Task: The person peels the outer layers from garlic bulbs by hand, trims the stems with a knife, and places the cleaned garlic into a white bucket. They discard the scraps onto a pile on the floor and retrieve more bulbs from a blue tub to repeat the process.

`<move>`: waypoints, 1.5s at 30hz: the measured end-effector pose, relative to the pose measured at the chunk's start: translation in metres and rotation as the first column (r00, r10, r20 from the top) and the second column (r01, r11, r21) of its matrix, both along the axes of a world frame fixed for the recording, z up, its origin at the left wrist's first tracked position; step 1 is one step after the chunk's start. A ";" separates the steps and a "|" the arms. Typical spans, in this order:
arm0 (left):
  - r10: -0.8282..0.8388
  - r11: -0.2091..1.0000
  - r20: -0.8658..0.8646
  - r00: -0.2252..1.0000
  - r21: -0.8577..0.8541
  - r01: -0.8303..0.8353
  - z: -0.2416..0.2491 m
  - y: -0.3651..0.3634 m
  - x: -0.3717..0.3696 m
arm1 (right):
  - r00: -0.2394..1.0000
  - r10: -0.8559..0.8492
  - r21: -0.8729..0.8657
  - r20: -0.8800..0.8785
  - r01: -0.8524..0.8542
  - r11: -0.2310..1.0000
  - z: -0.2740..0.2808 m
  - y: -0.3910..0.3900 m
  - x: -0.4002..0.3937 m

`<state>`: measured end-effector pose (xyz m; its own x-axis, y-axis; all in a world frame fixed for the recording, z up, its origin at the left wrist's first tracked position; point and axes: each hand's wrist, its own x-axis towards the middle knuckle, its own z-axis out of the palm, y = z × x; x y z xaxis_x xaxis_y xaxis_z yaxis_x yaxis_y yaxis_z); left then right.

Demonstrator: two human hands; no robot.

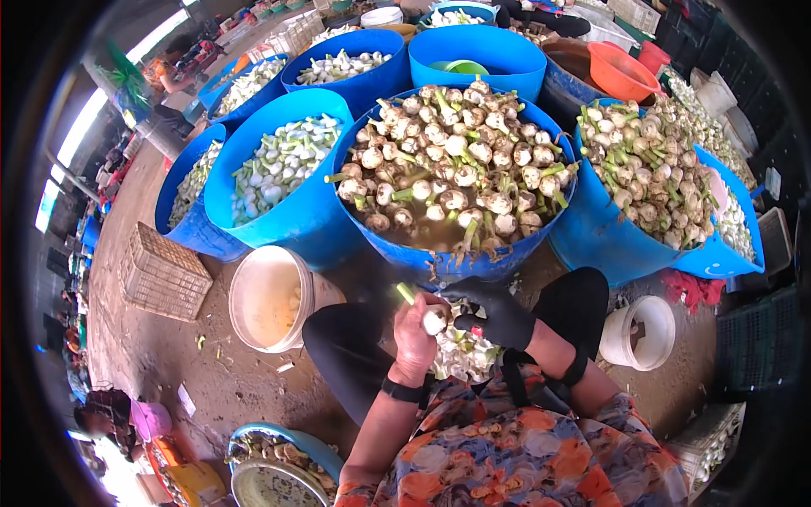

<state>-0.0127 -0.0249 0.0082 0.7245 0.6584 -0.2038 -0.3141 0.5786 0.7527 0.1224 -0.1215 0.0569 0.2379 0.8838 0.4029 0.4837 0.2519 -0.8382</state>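
Note:
My bare left hand [411, 336] is closed around a garlic bulb [434, 321], whose cut green stem sticks up past the thumb. Against the bulb's right side, my right hand [497, 314] in a black glove has its fingers curled. A small red bit shows below those fingers; what it belongs to is hidden. Pale garlic peelings [463, 358] lie in my lap under both hands. Straight ahead stands a large blue tub [405, 264] heaped with dirty, untrimmed garlic bulbs [456, 152] in brown water.
To the left are a blue tub [221, 188] of cleaned white garlic, a white bucket [242, 314] and a plastic crate [166, 275]. On the right stand another full blue tub [596, 241] and a small white bucket [621, 338]. A metal basin [245, 486] sits behind left.

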 end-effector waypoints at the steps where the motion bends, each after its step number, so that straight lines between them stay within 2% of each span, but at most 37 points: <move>1: 0.039 0.999 -0.081 0.996 0.023 -0.038 0.000 -0.002 0.002 | 1.000 -0.002 0.000 -0.004 0.002 1.000 -0.005 0.003 0.001; 3: 0.097 0.994 -0.114 0.989 0.067 -0.090 -0.011 -0.001 0.004 | 0.986 0.120 0.058 0.114 -0.127 0.990 -0.015 0.009 0.002; 5: 0.058 0.993 -0.123 0.991 0.105 -0.045 -0.008 0.000 0.002 | 0.991 0.113 0.078 0.066 -0.118 0.990 -0.015 0.010 0.000; 7: 0.072 0.993 -0.119 0.990 0.104 -0.060 -0.002 -0.002 0.004 | 0.983 0.122 -0.040 0.138 -0.117 0.992 -0.013 0.009 0.001; 10: 0.060 0.995 -0.121 0.991 0.088 -0.050 -0.003 -0.002 0.005 | 0.986 0.114 -0.045 0.119 -0.109 0.993 -0.016 0.006 0.002; 13: 0.078 0.997 -0.139 0.987 -0.003 -0.079 -0.003 -0.001 0.005 | 0.978 0.202 -0.068 0.048 -0.198 0.978 -0.023 0.001 0.006; 15: 0.126 0.983 0.029 0.992 -0.134 -0.121 -0.007 0.007 0.006 | 0.968 0.245 -0.128 0.055 -0.236 0.963 -0.033 -0.008 0.002; 16: 0.107 0.959 0.096 0.990 -0.273 -0.077 -0.009 0.013 0.006 | 0.956 0.287 -0.189 0.059 -0.272 0.944 -0.039 -0.011 0.000; 17: 0.108 0.959 0.095 0.990 -0.273 -0.078 -0.012 0.015 0.007 | 0.956 0.288 -0.189 0.059 -0.272 0.944 -0.044 -0.013 0.001; 19: 0.125 0.895 0.219 0.968 -0.445 -0.015 -0.012 0.019 0.009 | 0.898 0.378 -0.489 0.226 -0.231 0.841 -0.050 -0.015 0.001; 20: 0.102 0.879 0.270 0.957 -0.475 0.040 -0.014 0.021 0.009 | 0.928 0.300 -0.433 0.220 -0.183 0.883 -0.051 -0.017 0.000; 21: 0.103 0.879 0.270 0.957 -0.475 0.040 -0.015 0.022 0.010 | 0.928 0.301 -0.433 0.220 -0.183 0.883 -0.045 -0.015 -0.001; 23: 0.140 0.900 0.177 0.974 -0.434 -0.051 -0.016 0.020 0.012 | 0.990 -0.077 -0.183 0.115 0.097 0.978 -0.023 -0.008 -0.006; 24: 0.139 0.900 0.177 0.974 -0.434 -0.050 -0.015 0.017 0.012 | 0.979 -0.150 -0.084 0.138 0.163 0.983 -0.013 -0.004 -0.007; 25: 0.123 0.914 0.104 0.987 -0.400 -0.072 -0.012 0.015 0.012 | 0.979 -0.151 -0.083 0.139 0.163 0.983 -0.019 0.000 -0.005; 27: 0.128 0.950 -0.011 0.992 -0.287 -0.126 -0.009 0.010 0.017 | 0.962 0.045 -0.055 0.268 -0.031 0.998 -0.034 0.008 -0.003; 28: 0.145 0.958 -0.069 0.987 -0.238 -0.157 -0.011 0.012 0.018 | 0.972 0.178 -0.137 0.155 -0.158 0.978 -0.034 0.008 -0.008; 29: 0.165 0.965 -0.125 0.978 -0.186 -0.186 -0.012 0.015 0.019 | 0.948 0.234 0.116 0.214 -0.263 0.958 -0.034 0.010 -0.016; 31: 0.223 0.929 -0.167 0.960 -0.261 -0.261 -0.010 0.025 0.020 | 0.883 0.439 -0.073 0.169 -0.432 0.899 -0.025 0.011 -0.021; 32: 0.234 0.912 -0.165 0.958 -0.304 -0.276 -0.009 0.035 0.016 | 0.890 0.423 -0.096 0.169 -0.412 0.906 -0.024 0.013 -0.018; 33: 0.314 0.894 -0.090 0.945 -0.307 -0.326 -0.004 0.046 0.010 | 0.893 0.449 -0.212 0.031 -0.434 0.876 -0.013 0.016 -0.010; 34: 0.310 0.868 -0.017 0.950 -0.402 -0.291 -0.018 0.070 -0.005 | 0.917 0.396 -0.246 0.040 -0.375 0.894 -0.018 0.020 -0.003; 35: 0.363 0.871 0.137 0.922 -0.403 -0.283 -0.019 0.090 -0.023 | 0.938 0.342 -0.278 0.053 -0.315 0.908 -0.031 0.024 0.004; 36: 0.549 0.792 0.230 0.803 -0.449 -0.413 -0.015 0.112 -0.038 | 0.924 0.306 -0.342 0.230 -0.218 0.914 -0.053 0.026 0.009; 37: 0.595 0.770 0.458 0.660 -0.561 -0.305 -0.014 0.132 -0.061 | 0.713 0.606 -0.818 0.353 -0.078 0.570 -0.022 0.043 0.018; 38: 0.869 0.373 0.101 0.484 -0.776 -0.509 0.011 0.147 -0.069 | 0.743 0.565 -0.817 0.359 -0.043 0.575 -0.003 0.054 0.027; 39: 0.881 0.344 0.085 0.466 -0.791 -0.506 0.019 0.152 -0.074 | 0.768 0.527 -0.815 0.365 -0.011 0.580 0.007 0.065 0.034; 40: 0.892 0.315 0.069 0.447 -0.805 -0.503 0.026 0.156 -0.079 | 0.854 0.347 -0.703 0.387 0.029 0.711 0.007 0.078 0.042; 41: 0.858 0.390 0.086 0.507 -0.751 -0.533 0.029 0.150 -0.078 | 0.916 0.157 -0.575 0.369 0.092 0.813 0.002 0.091 0.049; 43: 0.675 0.655 0.226 0.702 -0.622 -0.429 0.005 0.142 -0.075 | 0.938 -0.052 -0.291 0.343 0.159 0.943 -0.028 0.138 0.066; 44: 0.559 0.755 0.326 0.762 -0.579 -0.306 -0.009 0.140 -0.068 | 0.894 -0.035 -0.323 0.446 0.197 0.925 -0.037 0.163 0.072; 45: 0.453 0.827 0.336 0.825 -0.503 -0.249 -0.008 0.130 -0.055 | 0.841 -0.013 -0.350 0.541 0.239 0.906 -0.043 0.186 0.074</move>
<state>-0.0674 0.1046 0.0002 0.5372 0.8056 -0.2498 -0.7847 0.5860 0.2022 0.1967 0.0641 0.0142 0.2154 0.9681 0.1277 0.8742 -0.1329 -0.4670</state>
